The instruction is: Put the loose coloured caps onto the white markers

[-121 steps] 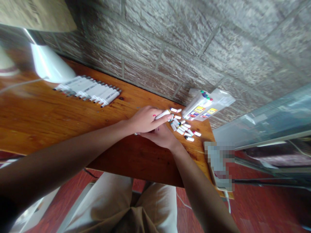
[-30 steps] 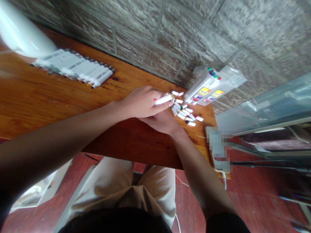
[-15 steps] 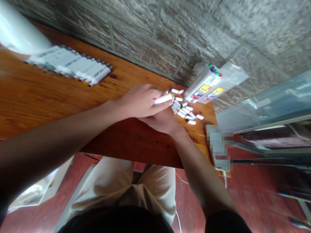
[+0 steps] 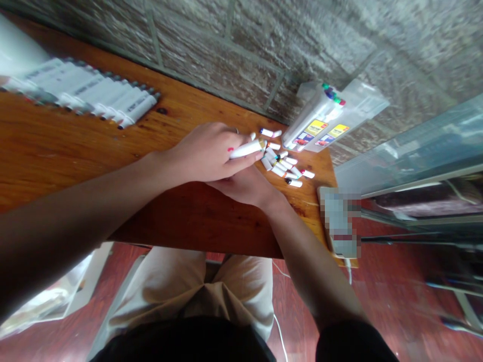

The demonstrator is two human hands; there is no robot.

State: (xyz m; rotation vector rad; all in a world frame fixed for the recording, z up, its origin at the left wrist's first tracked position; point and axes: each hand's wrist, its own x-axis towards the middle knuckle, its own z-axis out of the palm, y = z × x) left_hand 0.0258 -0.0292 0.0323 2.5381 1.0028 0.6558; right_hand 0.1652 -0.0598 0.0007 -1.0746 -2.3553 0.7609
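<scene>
Over the wooden table, my left hand (image 4: 206, 151) is closed around a white marker (image 4: 245, 149) with a gold-coloured end, which points to the right. My right hand (image 4: 247, 186) lies under and against my left one. Its fingers are hidden there, so what it may hold does not show. Just right of both hands lies a loose pile of white marker caps (image 4: 279, 170) with coloured ends. Farther left, a row of white markers (image 4: 94, 90) with dark ends rests side by side on the table.
A clear plastic marker case (image 4: 317, 123) with yellow labels stands by the stone wall (image 4: 287, 45). A phone-like device (image 4: 339, 221), blurred out, lies at the table's (image 4: 211, 231) right edge with a white cable. A white rounded object (image 4: 17, 48) sits at far left.
The view has shifted a little, so the marker row and caps appear higher and more to the left. My hands stay together, with the marker still in the left one.
</scene>
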